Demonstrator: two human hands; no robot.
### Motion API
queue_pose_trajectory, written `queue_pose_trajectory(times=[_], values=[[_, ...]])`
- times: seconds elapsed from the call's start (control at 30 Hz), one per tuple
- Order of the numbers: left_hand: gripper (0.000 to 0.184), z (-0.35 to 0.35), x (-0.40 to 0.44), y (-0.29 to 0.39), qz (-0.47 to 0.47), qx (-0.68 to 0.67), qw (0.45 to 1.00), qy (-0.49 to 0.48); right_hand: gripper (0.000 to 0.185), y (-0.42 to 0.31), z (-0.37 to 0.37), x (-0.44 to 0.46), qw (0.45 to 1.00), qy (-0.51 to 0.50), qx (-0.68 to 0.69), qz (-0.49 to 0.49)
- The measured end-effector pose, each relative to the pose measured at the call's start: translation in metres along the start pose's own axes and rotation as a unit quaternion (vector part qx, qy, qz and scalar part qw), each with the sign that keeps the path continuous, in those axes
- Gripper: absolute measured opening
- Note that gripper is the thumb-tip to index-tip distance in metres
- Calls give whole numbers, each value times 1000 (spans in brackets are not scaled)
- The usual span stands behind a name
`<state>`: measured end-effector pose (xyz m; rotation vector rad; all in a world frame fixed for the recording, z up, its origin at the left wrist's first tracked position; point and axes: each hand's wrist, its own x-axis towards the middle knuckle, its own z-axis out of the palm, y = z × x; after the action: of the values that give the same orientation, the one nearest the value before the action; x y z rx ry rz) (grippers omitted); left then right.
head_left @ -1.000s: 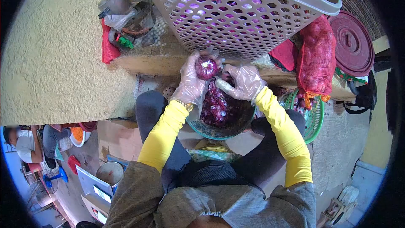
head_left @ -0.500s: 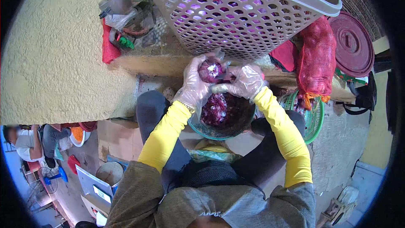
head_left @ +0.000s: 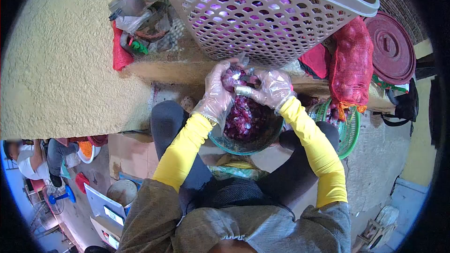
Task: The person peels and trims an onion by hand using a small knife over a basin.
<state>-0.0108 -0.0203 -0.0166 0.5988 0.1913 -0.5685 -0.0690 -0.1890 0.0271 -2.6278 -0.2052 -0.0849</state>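
Note:
A red onion (head_left: 229,78) rests in my left hand (head_left: 215,91), whose gloved fingers are wrapped round it. My right hand (head_left: 274,88), in a clear plastic glove too, is closed on a small knife (head_left: 252,80); its dark blade lies against the onion's right side, and a bit of pink shows behind the hand. The right thumb, with a pale wrap, points at the onion. Below both hands stands a dark green basin (head_left: 229,150) between my legs, holding purple onion skins (head_left: 243,124).
A large grey perforated basket (head_left: 281,33) of red onions stands ahead on a ledge (head_left: 173,72). To the right are a red mesh sack (head_left: 351,65), a maroon lid (head_left: 391,47) and a green basket (head_left: 349,136). Another person (head_left: 33,159) sits far left, near a blue fan (head_left: 61,194).
The onion has turned and shifted slightly left in my left hand. My right hand has tilted, its thumb moving up toward the onion with the blade against it.

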Motion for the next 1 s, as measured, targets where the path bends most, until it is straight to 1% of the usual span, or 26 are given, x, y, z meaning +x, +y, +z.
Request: queue_pose_trajectory(times=[0.07, 0.13, 0.17, 0.23, 0.3, 0.37, 0.47, 0.53, 0.57, 0.6, 0.63, 0.67, 0.73, 0.77, 0.83, 0.87, 0.93, 1.0], values=[[31, -1, 0, -1, 2, -1, 1000, -11, 67, 1, 2, 0, 1000, -6, -3, 4], [32, 0, 0, -1, 4, -3, 1000, -22, 67, 1, 5, 0, 1000, 27, -1, -1], [32, 0, -1, -1, 12, 1, 1000, -23, 67, 0, 5, 0, 1000, 26, -1, -1], [33, 1, -3, -1, 19, 5, 999, -25, 68, -2, 3, 0, 999, -32, -12, 40], [32, 1, -3, -1, 57, 48, 996, -52, 68, 4, 13, 1, 998, -39, 12, 49], [32, 0, -3, -1, 50, 49, 996, -57, 69, 10, 21, 1, 997, -46, 34, 58], [30, 0, -1, -1, 49, 64, 995, -55, 69, 12, 22, 2, 997, -59, 34, 42], [30, 4, -3, 1, 55, 77, 994, -49, 69, 8, 15, 1, 996, -72, 57, 5], [30, 6, -5, 2, 38, 63, 997, -37, 69, 6, 12, 0, 996, -72, 57, 5], [30, 8, -7, 4, 20, 48, 998, -24, 67, 5, 10, -1, 996, -79, 29, -6], [30, 7, -5, 4, 20, 48, 998, -24, 65, 4, 8, -2, 996, -86, 1, -17], [30, 5, -3, 3, 27, 49, 998, -23, 65, 2, 5, -2, 996, -86, 1, -16], [31, 6, -3, 3, 34, 49, 998, -21, 60, -1, 1, -4, 1000, 18, 2, -22], [31, 6, -4, 3, 35, 53, 998, -20, 60, -2, 2, -3, 1000, 18, 2, -22], [32, 7, -5, 3, 35, 57, 998, -19, 56, -4, 2, -2, 995, 89, 30, -45], [32, 6, -4, 2, 34, 58, 998, -18, 56, -3, 2, -2, 995, 89, 30, -45], [32, 5, -3, 1, 33, 59, 998, -17, 59, -1, 3, -2, 998, 55, -5, -38], [30, 3, -2, 1, 39, 52, 997, -40, 59, -2, 4, -2, 997, 63, -2, -36]])
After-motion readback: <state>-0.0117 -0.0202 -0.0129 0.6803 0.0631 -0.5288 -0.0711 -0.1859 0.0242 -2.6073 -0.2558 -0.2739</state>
